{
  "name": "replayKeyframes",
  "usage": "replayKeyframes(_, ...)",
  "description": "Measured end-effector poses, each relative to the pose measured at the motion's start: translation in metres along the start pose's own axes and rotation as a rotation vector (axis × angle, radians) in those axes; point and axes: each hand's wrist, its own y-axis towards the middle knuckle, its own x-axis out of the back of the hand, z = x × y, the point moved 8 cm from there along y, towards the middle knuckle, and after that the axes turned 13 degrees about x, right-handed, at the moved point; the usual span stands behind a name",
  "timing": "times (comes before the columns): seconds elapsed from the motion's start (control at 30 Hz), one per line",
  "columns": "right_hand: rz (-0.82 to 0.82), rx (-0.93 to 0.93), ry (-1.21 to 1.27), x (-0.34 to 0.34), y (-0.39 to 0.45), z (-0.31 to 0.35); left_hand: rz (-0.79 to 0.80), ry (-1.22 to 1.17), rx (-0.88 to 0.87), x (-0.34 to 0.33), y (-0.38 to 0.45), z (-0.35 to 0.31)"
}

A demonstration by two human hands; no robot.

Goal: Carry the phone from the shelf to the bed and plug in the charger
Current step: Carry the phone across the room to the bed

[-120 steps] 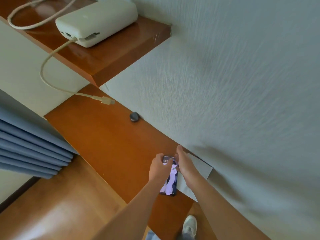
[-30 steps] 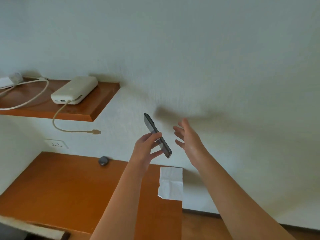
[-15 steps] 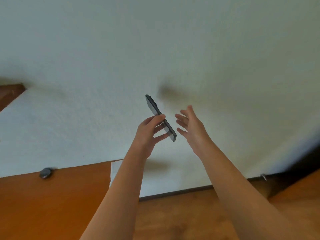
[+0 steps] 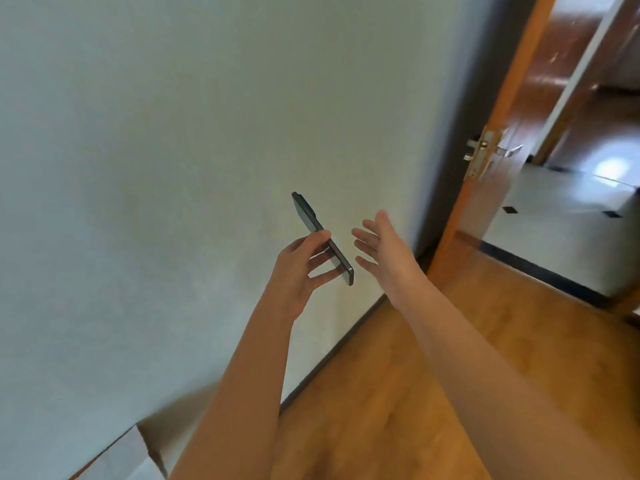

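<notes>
A dark phone point(image 4: 308, 218) is held up in front of the pale wall, seen nearly edge-on and tilted, its top end up and to the left. My left hand point(image 4: 298, 271) grips its lower half, thumb on the near face and fingers behind. My right hand point(image 4: 384, 251) hovers just right of the phone with fingers spread and straight, holding nothing and not touching it. No bed, shelf or charger is in view.
A pale wall point(image 4: 156, 168) fills the left and centre. An open wooden door point(image 4: 485, 209) with a metal handle point(image 4: 485, 152) stands at the right, leading to a tiled room. Wooden floor point(image 4: 398, 358) lies below. A white sheet point(image 4: 121, 459) shows at the bottom left.
The view has swung right: the desk and the shelf with the power bank have left the frame and the doorway has come in. My left hand keeps the phone; both hands keep their pose.
</notes>
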Motion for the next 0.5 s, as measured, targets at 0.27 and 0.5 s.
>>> replayKeyframes(0.27,-0.349,0.036,0.05,0.105,-0.034,0.003,0.264,0.137,0.142,-0.108,0.025,0.038)
replayKeyframes(0.5,-0.547,0.092,0.034,0.196,-0.09,0.01,0.451,0.184,0.232,-0.206,0.004,0.079)
